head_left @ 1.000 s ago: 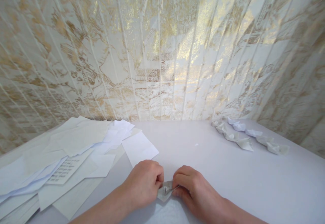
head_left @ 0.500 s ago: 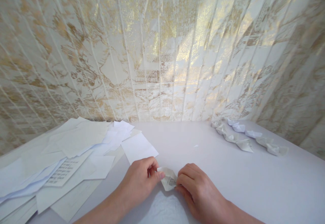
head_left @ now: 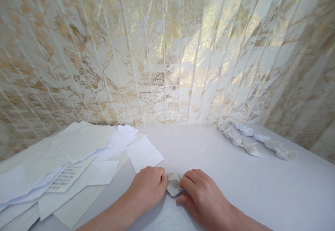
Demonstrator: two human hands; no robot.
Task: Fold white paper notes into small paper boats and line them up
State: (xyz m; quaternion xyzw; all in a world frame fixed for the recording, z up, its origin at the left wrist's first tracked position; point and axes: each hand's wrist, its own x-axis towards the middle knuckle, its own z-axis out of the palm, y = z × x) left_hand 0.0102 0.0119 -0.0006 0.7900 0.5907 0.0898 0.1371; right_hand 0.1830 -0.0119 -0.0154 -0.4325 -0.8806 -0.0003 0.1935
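A small folded paper boat (head_left: 173, 185), greyish with faint print, sits between my hands near the front of the table. My left hand (head_left: 150, 185) pinches its left end between thumb and curled fingers. At the right end, the fingers of my right hand (head_left: 200, 192) bend over the paper, while the thumb is lower and somewhat apart from them. Part of each end is hidden behind the fingers.
Loose paper sheets (head_left: 81, 142), some printed, lie heaped on the left. Two rows of folded paper boats (head_left: 252, 149) stand at the back right. A tiny paper scrap (head_left: 202, 150) lies mid-table. Behind the white table (head_left: 285, 192) hangs a patterned curtain (head_left: 167, 56).
My left fingers have closed further round the boat's left end. The right thumb has moved down and away from the paper, and the right fingers have shifted slightly left over it.
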